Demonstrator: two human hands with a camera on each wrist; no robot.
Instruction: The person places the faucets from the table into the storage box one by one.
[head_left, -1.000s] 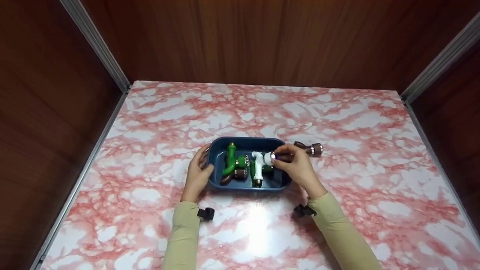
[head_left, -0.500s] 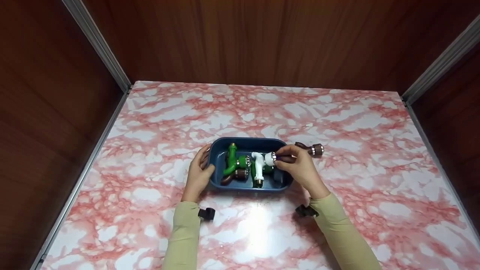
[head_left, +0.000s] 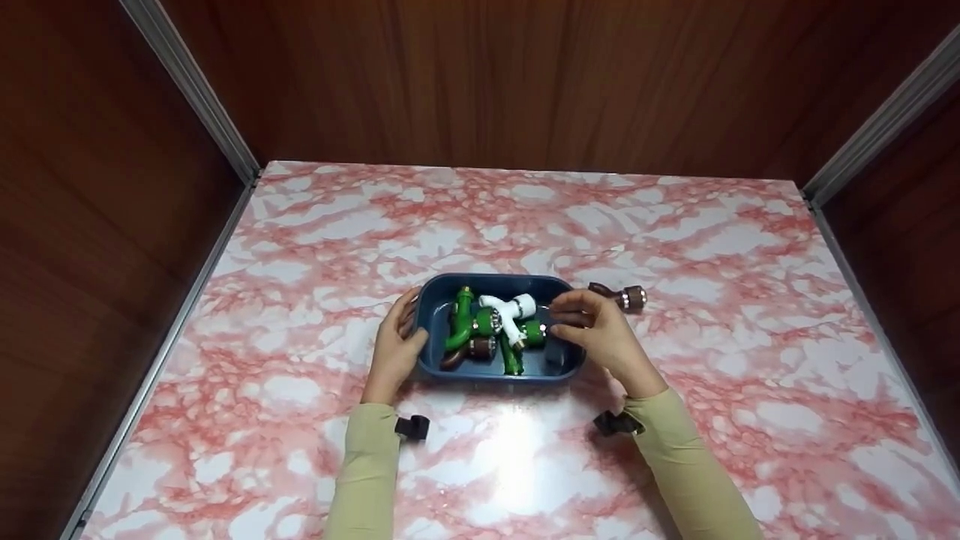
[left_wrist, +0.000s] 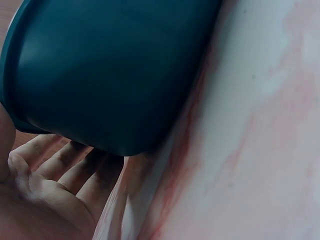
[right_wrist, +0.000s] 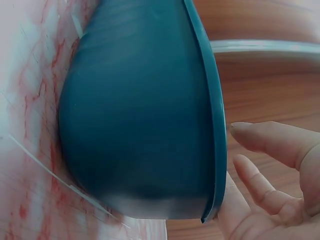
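A dark blue plastic bin point(head_left: 495, 375) stands on the table with several small taps in it. My left hand point(head_left: 396, 352) holds the bin's left end, thumb at the rim and fingers along the outer wall point(left_wrist: 115, 75). A white tap point(head_left: 510, 315) lies uppermost in the bin, across a green tap point(head_left: 534, 332). Another green tap point(head_left: 461, 322) lies at the left, over a partly hidden brown tap point(head_left: 480, 348). My right hand point(head_left: 600, 334) is over the bin's right rim point(right_wrist: 217, 120), thumb and fingers apart with nothing between them.
One more brown tap point(head_left: 626, 296) lies on the marbled red-and-white table point(head_left: 360, 225), just beyond the right hand and partly hidden by it. Wood-grain panels point(head_left: 487, 82) with metal corner rails rise at the back and sides.
The right hand has let go of the white tap's knob and its fingers have spread. The white tap has shifted left and turned. The left hand and bin stay in place.
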